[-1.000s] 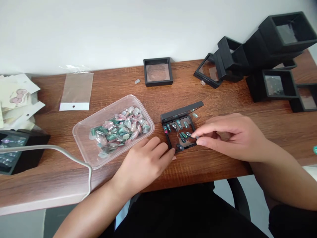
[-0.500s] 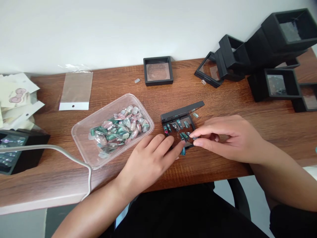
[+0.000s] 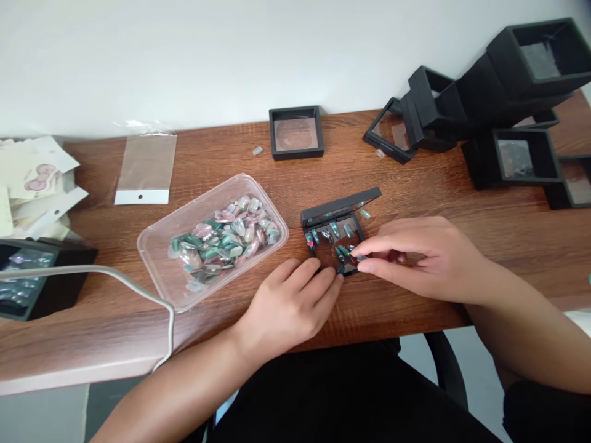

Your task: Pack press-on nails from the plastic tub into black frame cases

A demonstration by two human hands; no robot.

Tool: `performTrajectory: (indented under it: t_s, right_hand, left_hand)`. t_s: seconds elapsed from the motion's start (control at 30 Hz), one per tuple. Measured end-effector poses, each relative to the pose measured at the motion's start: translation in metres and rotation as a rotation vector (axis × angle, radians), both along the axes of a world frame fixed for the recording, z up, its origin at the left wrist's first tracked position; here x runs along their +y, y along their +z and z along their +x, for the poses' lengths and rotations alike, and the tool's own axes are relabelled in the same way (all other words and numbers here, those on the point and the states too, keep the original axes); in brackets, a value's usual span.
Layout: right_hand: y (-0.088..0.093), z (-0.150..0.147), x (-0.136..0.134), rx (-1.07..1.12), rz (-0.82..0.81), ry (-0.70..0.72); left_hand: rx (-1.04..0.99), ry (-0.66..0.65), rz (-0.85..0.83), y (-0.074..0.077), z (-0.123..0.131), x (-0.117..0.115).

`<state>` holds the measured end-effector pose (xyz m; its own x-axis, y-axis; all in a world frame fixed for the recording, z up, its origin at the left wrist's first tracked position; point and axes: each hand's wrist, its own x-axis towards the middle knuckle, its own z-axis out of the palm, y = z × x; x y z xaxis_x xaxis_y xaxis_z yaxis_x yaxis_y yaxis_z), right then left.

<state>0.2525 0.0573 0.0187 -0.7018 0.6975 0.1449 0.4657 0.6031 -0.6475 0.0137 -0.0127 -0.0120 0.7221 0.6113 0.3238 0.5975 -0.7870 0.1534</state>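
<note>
A small black display case (image 3: pixel 340 207) lies with its lid raised, and several teal press-on nails (image 3: pixel 335 231) with decorations are spread over its clear film. My right hand (image 3: pixel 422 258) reaches in from the right, thumb and forefinger pinching a press-on nail (image 3: pixel 362 258) at the near right corner; the fingertips partly cover it. At the case's near left edge, my left hand (image 3: pixel 295 298) has its fingers bent onto the frame, its thumb hidden. A dark nail (image 3: pixel 341 269) shows by that forefinger's tip.
Left of the case stands a clear plastic tub (image 3: pixel 159 271) of mixed press-on nails. Black frames (image 3: pixel 503 92) are stacked at the right, another frame (image 3: pixel 296 152) lies at the back. A white cable (image 3: pixel 172 326), cards (image 3: pixel 50 178) and a clear bag (image 3: pixel 145 163) occupy the left.
My left forefinger has drawn back and bent at the case's near edge. The teal nail that stuck out below that edge no longer shows there. My right hand has barely moved.
</note>
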Motion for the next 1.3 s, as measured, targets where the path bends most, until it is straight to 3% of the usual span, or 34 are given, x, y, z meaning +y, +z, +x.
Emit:
performTrajectory:
  t_s: [0.23,0.57,0.87,1.0,1.3]
  right_hand:
    - [-0.001,0.001,-0.001,0.004,-0.004,0.0]
    - [-0.004,0.002,-0.002,-0.013,0.027,0.023]
    - [-0.005,-0.005,-0.009,0.1,-0.333,0.17]
    - [-0.007,-0.007,-0.01,0.15,-0.441,0.188]
    - [-0.009,-0.011,-0.01,0.199,-0.364,0.179]
  left_hand:
    - [-0.227,0.073,-0.028,0.001,0.0,-0.001]
    - [-0.638,0.215,-0.291,0.01,0.002,-0.002]
    - [-1.087,0.198,-0.721,0.019,0.003,-0.001]
    - [-1.094,0.187,-0.863,0.016,0.006,-0.001]
    - [-0.871,0.303,-0.868,0.016,0.004,-0.003]
